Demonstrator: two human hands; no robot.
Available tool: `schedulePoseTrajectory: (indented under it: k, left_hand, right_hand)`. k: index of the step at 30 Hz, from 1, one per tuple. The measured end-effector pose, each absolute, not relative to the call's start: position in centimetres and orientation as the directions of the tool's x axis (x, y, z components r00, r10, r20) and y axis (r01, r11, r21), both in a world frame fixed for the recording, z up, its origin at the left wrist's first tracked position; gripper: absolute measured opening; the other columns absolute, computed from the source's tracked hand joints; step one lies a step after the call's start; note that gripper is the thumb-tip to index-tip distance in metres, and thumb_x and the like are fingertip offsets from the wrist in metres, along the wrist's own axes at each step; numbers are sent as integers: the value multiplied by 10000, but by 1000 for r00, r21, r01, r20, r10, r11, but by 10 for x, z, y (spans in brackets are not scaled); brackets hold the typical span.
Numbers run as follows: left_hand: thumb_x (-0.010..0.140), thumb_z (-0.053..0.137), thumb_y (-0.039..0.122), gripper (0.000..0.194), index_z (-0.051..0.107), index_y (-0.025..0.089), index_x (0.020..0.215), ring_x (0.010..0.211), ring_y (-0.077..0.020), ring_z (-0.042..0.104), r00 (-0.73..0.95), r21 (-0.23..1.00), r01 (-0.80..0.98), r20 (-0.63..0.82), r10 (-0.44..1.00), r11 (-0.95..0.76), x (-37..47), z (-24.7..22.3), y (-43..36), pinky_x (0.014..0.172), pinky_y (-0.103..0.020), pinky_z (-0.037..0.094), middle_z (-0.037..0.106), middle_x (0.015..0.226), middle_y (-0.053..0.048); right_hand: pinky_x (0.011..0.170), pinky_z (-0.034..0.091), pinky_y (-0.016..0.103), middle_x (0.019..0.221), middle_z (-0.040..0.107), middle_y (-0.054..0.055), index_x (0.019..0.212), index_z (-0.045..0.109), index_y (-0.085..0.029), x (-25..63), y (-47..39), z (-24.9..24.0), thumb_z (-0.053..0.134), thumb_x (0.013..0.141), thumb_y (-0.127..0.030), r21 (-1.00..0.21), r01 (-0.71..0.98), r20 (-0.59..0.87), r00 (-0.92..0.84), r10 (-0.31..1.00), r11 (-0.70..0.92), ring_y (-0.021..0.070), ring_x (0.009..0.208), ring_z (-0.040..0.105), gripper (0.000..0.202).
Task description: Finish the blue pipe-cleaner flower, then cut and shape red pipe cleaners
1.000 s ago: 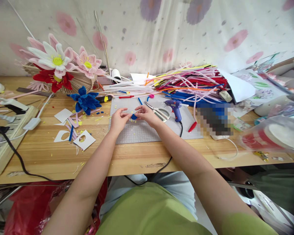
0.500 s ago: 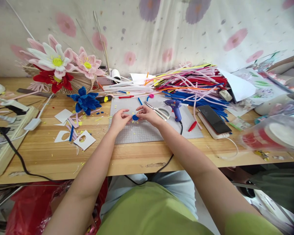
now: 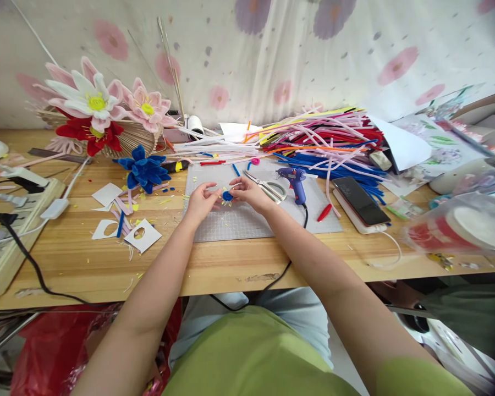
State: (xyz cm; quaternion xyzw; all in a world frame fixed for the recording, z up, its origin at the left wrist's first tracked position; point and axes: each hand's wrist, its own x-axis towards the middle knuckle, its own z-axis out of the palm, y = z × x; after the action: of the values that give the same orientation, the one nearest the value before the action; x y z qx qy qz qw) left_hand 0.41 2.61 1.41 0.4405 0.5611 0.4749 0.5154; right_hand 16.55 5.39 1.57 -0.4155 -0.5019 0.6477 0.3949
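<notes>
Wooden counter (image 3: 107, 258) strewn with pipe cleaners (image 3: 325, 143), where over the grey cutting mat (image 3: 247, 220) my left hand (image 3: 201, 199) and right hand (image 3: 249, 192) pinch a small blue flower centre (image 3: 227, 196), mid-shaping it; the fringe likely needs gentle fingertip spreading.

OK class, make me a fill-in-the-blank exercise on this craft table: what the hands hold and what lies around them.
1. Both hands, left hand and right hand, pinch a small ____ piece with yellow threads.
2. The hands work over a grey cutting ____.
3. The scissors lie just left of the blue glue ____.
4. The phone lies ____ of the glue tool.

Missing words: blue; mat; gun; right
</notes>
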Motion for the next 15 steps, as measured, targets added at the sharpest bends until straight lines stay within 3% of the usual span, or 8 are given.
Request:
schedulePoseTrajectory:
  k: [4, 15]
  left_hand:
    - [542, 814, 214, 607, 542, 152, 1081, 618, -131, 631, -16, 983, 19, -183, 983, 183, 6, 15, 23, 499, -228, 526, 643, 702, 5]
    - [603, 736, 144, 497, 555, 140, 1066, 623, -123, 624, -99, 982, -33, -190, 977, 187, 6, 22, 23, 487, -210, 512, 632, 710, 4]
  right_hand:
    - [593, 516, 236, 633, 598, -55, 861, 517, -179, 165, 53, 10, 758, 628, -202, -974, -113, -150, -326, 933, -196, 92, 593, 604, 336]
    - [628, 497, 233, 678, 643, -29, 878, 525, -179, 180, 49, 14, 738, 659, -254, -978, -85, -158, -287, 945, -189, 99, 642, 633, 315]
